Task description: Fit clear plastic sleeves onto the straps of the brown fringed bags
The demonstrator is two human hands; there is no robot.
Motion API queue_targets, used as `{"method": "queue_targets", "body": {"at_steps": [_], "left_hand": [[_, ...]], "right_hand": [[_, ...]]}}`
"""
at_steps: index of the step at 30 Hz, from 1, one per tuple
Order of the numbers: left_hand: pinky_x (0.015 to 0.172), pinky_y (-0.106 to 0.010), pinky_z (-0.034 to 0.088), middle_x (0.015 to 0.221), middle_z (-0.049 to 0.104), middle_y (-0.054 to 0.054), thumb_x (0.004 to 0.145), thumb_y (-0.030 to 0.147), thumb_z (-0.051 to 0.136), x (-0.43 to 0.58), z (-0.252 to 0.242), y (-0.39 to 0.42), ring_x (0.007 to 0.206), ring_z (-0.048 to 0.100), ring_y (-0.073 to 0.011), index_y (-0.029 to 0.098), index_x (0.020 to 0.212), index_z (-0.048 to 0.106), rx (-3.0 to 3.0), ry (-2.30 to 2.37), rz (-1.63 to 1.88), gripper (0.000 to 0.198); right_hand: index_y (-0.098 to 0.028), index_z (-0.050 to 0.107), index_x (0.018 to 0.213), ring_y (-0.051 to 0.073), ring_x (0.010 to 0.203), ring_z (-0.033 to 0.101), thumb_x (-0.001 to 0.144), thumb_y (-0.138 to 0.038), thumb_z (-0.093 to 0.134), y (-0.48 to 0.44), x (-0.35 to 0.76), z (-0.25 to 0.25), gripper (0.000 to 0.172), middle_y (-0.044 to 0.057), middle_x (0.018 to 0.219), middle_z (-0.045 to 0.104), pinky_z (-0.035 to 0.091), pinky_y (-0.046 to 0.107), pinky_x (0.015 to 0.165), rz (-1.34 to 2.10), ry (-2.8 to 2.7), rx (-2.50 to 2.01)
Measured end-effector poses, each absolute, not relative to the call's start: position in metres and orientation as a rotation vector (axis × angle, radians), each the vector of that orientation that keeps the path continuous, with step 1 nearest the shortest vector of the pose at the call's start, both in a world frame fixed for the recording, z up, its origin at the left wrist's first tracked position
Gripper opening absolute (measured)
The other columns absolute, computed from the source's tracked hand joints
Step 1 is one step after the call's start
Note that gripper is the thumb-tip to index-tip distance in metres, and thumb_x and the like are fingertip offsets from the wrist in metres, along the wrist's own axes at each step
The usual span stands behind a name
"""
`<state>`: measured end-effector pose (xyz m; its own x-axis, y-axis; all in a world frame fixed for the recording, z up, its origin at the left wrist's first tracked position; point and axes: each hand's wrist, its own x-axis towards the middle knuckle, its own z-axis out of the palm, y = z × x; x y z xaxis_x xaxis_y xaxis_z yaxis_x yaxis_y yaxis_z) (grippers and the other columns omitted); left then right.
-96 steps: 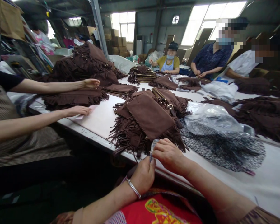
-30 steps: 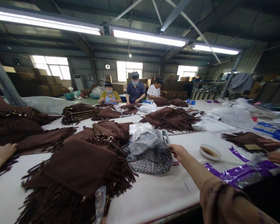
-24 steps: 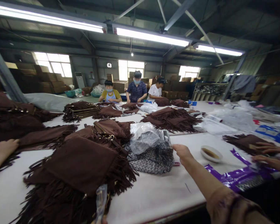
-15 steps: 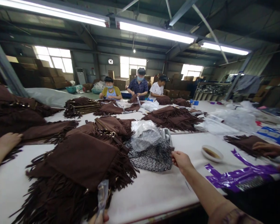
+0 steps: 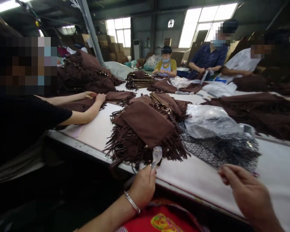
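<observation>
My left hand [image 5: 143, 184], with a bangle at its wrist, is closed around the lower end of a transparent plastic wrapper [image 5: 157, 155] at the table's near edge. Just behind it lies a pile of dark brown fringed bags [image 5: 148, 124] with metal fittings. My right hand [image 5: 246, 190] is above the table at the right, its thumb and fingers pinched together. Whether anything is between them I cannot make out. Beyond this hand is a black-and-white patterned fabric [image 5: 203, 151], partly covered by crumpled transparent plastic [image 5: 205, 119].
At the left a co-worker in a black top [image 5: 26, 125] reaches over brown bags. Several more people sit or stand across the white table [image 5: 96, 129]. More fringed bags [image 5: 261, 111] lie at the right, a tall stack [image 5: 84, 69] at the back left. Red cloth [image 5: 159, 219] is below me.
The view has swung left and the co-worker has come into it. My right hand has drawn back from the patterned fabric's edge. My left hand still grips the plastic wrapper.
</observation>
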<state>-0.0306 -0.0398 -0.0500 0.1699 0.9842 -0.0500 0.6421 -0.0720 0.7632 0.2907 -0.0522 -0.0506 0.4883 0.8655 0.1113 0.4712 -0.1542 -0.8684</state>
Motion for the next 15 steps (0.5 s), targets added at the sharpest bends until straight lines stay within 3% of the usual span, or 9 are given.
{"method": "queue_targets", "body": {"at_steps": [3,5,15], "left_hand": [[0.061,-0.030,0.039,0.073,0.060,-0.007,0.095,0.026,0.028,-0.031,-0.049,-0.043,0.066,0.056,-0.0187,0.017,0.085,0.055,1.988,1.643,0.475,0.030],[0.061,-0.030,0.041,0.076,0.061,-0.009,0.096,0.026,0.027,-0.032,-0.051,-0.045,0.067,0.057,-0.0194,0.016,0.087,0.055,2.096,1.671,0.397,0.031],[0.061,-0.031,0.048,0.080,0.064,-0.011,0.091,0.013,0.034,-0.042,-0.055,-0.047,0.071,0.064,-0.0227,0.014,0.093,0.057,2.268,1.768,0.306,0.023]], "right_hand": [[-0.020,0.065,0.074,0.016,0.058,0.056,0.081,-0.045,0.055,-0.056,0.201,-0.031,0.027,0.002,0.066,0.064,0.046,0.026,0.055,1.025,-1.551,-1.552],[-0.019,0.063,0.068,0.015,0.058,0.056,0.082,-0.043,0.052,-0.049,0.156,-0.022,0.030,0.000,0.061,0.062,0.045,0.025,0.055,1.159,-1.643,-1.478],[-0.018,0.060,0.057,0.014,0.055,0.053,0.077,-0.039,0.057,-0.011,0.100,-0.038,0.029,-0.001,0.053,0.060,0.038,0.024,0.055,1.074,-1.734,-1.646]]}}
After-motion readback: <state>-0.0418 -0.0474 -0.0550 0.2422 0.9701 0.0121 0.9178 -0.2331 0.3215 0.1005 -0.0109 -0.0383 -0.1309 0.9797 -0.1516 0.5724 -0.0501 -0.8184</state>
